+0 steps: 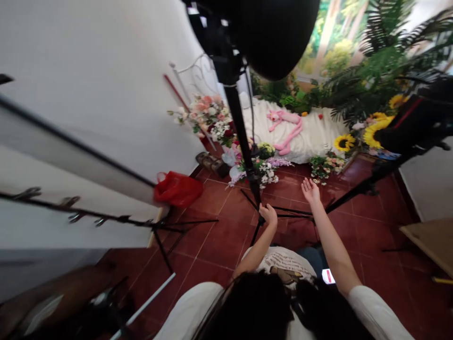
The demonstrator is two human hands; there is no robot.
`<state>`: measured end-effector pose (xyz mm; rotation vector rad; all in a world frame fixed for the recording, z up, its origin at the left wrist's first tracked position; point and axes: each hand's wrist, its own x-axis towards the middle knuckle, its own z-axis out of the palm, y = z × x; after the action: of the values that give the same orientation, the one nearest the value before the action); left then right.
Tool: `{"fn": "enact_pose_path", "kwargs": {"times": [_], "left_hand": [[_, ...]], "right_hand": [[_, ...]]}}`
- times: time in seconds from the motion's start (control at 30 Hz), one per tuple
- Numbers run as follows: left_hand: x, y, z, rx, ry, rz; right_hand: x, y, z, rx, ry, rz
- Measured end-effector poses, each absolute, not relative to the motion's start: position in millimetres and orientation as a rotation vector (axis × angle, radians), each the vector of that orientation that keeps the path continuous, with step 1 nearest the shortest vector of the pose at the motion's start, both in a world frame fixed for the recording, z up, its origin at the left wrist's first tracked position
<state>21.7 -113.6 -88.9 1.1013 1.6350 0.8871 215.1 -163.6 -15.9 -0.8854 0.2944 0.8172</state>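
Just below the middle of the head view, my left hand (269,215) has its fingers bent against the lower pole of a black light stand (242,130). Part of the pole's lower end is hidden by that hand. A large black lamp head (272,38), cut off by the top edge, sits on this stand. My right hand (310,190) is held out to the right of the stand, palm turned up and fingers stretched, with nothing in it. Beyond it, a small bunch of flowers (327,166) lies on the floor.
A pink plush toy (288,120) lies on white cloth (314,137) among flowers and palm leaves. Another black stand (361,189) leans in from the right. A red plastic bag (178,189) sits left; near it, a clip-bearing bar (116,218) crosses. Stand legs spread over red tiles (219,241).
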Motion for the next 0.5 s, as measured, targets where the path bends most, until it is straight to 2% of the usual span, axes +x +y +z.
{"fn": "enact_pose_path", "kwargs": {"times": [0.17, 0.37, 0.5], "left_hand": [[99.1, -138.5, -87.9, 1.295, 1.243, 0.576], [241.0, -175.5, -25.4, 1.403, 0.565, 0.472], [316.6, -211.8, 13.4, 1.407, 0.281, 0.469]], "right_hand": [[263.0, -243.9, -7.1, -0.735, 0.467, 0.569], [283.3, -326.0, 13.8, -0.682, 0.455, 0.356], [290.9, -360.8, 26.7, -0.687, 0.42, 0.285]]}}
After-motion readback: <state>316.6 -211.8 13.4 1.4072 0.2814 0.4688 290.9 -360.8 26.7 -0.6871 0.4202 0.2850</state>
